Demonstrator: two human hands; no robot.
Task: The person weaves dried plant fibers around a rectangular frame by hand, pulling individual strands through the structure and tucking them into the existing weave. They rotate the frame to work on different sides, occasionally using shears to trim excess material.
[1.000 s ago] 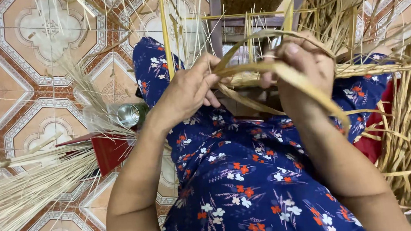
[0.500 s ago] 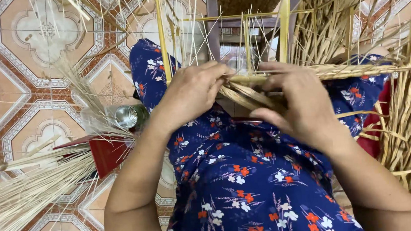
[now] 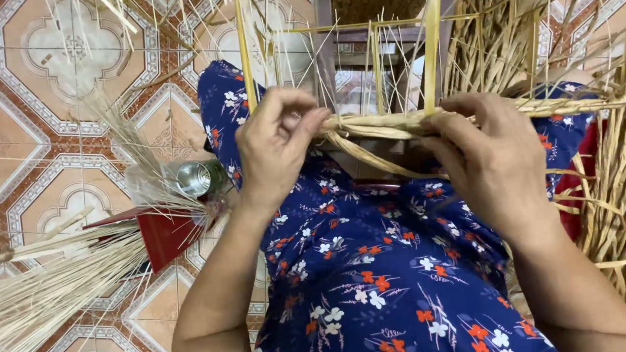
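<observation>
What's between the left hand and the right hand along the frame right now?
In the head view, a horizontal bundle of dried straw strands spans from the left hand to the right hand, both pinching it; one strand droops below it.

Between your left hand (image 3: 275, 151) and right hand (image 3: 492, 160) runs a band (image 3: 391, 124) of dry, matt plant fibre, twisted and rough. The upright splints (image 3: 434, 32) above your fingers look like smooth, pale split cane. Right of your right hand, the heap of straw (image 3: 625, 174) is coarse and dull. Left of your left hand lies a shiny metal can (image 3: 196, 179) and thin, pale, matt stalks (image 3: 32, 295). Under your arms, the dress (image 3: 381, 282) is soft printed cloth; the floor tiles (image 3: 25, 109) look glazed, faintly glossy.
</observation>
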